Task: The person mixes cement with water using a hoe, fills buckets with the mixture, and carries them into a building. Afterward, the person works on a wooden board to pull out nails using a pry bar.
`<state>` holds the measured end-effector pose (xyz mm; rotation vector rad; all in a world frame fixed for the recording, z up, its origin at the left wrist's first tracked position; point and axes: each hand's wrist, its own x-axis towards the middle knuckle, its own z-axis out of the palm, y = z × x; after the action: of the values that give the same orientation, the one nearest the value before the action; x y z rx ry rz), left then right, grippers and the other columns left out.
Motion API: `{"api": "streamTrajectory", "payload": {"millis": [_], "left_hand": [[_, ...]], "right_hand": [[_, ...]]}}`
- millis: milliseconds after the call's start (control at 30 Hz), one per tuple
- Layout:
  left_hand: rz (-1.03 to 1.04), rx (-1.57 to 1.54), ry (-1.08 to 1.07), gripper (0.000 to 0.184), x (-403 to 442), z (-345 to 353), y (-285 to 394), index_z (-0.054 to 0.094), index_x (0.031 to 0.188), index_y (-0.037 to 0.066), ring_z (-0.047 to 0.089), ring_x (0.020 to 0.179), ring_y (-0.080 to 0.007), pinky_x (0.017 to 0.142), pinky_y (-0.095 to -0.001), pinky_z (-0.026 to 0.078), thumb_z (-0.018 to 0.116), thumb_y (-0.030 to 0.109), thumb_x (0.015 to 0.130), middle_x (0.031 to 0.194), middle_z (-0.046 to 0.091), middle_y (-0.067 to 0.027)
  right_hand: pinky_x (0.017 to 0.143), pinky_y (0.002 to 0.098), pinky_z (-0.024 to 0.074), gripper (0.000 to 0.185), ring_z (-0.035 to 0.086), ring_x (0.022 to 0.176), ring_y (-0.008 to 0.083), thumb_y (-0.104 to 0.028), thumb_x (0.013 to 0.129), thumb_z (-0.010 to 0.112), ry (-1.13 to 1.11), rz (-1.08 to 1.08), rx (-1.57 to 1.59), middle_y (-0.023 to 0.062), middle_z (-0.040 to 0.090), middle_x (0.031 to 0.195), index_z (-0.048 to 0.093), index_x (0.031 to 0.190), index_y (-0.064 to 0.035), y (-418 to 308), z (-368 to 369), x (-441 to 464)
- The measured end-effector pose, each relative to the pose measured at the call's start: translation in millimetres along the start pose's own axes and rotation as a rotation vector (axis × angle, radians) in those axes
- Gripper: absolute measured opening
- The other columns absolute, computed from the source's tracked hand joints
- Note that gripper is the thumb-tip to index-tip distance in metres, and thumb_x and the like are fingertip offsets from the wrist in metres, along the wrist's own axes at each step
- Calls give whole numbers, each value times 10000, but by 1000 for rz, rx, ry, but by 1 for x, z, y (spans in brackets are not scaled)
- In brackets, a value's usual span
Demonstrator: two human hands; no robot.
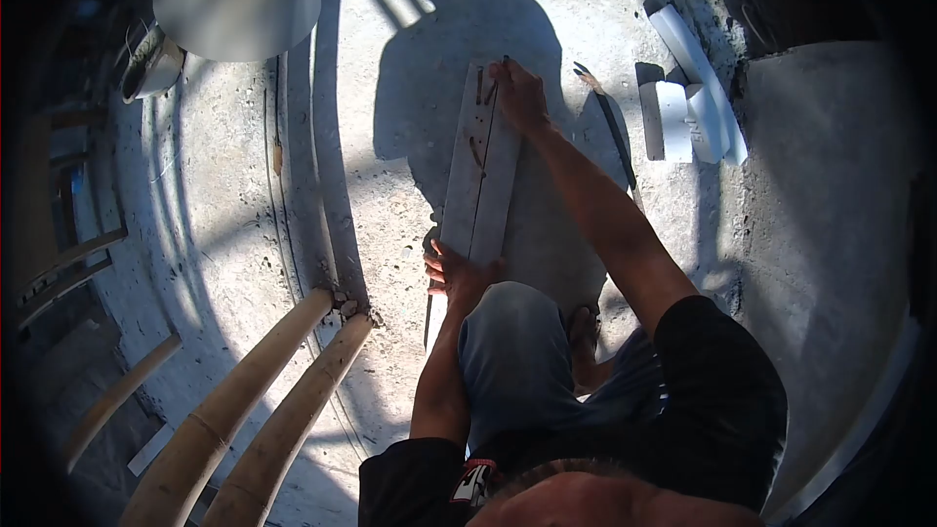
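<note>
A long, flat grey board (464, 185) lies lengthwise before me, with a dark straight line or gap running along it. Several small dark, rusty-looking marks or bits show on its surface; I cannot tell which. At the near end my left hand (467, 273) grips the board, its fingers curled over the left edge. My right hand (522, 98) is closed at the far end, fingertips against the board by the dark line. A tiny dark tip shows at those fingers, too small to name. My knee is close to the near end.
White cut-off pieces (669, 122) lie at the right beside a large grey sheet (820, 156). A thin dark tool (615, 127) rests on the concrete floor (381, 224). Bamboo poles (244, 385) rise at the lower left; a container (156, 68) stands at the upper left.
</note>
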<state>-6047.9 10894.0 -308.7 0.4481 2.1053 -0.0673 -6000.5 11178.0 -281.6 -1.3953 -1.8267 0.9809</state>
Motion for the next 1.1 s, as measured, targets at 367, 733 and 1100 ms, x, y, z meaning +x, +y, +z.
{"api": "streamTrajectory", "payload": {"millis": [367,733,1100], "left_hand": [[-9,-21,99,1423,17,13,-1,-159,1414,96,-11,1365,-425,1040,-650,45,839,441,461,1458,-87,-254],[-8,-15,79,1419,19,14,-1,-142,1416,80,-21,1363,-429,1030,-661,75,855,449,476,1450,-75,-270],[-76,141,85,1414,7,13,-4,-196,1413,121,-6,1369,-407,1047,-637,72,803,525,496,1465,-80,-236]], "right_hand": [[694,342,492,184,649,812,288,-225,913,539,77,-71,5,128,659,863,602,954,-57,-12,2,8],[678,354,503,179,656,792,271,-227,898,556,-1,149,-5,122,649,836,584,927,-52,-20,-6,2],[662,356,478,230,646,752,281,-223,912,463,171,-7,64,132,645,772,582,871,-30,11,-11,1]]}}
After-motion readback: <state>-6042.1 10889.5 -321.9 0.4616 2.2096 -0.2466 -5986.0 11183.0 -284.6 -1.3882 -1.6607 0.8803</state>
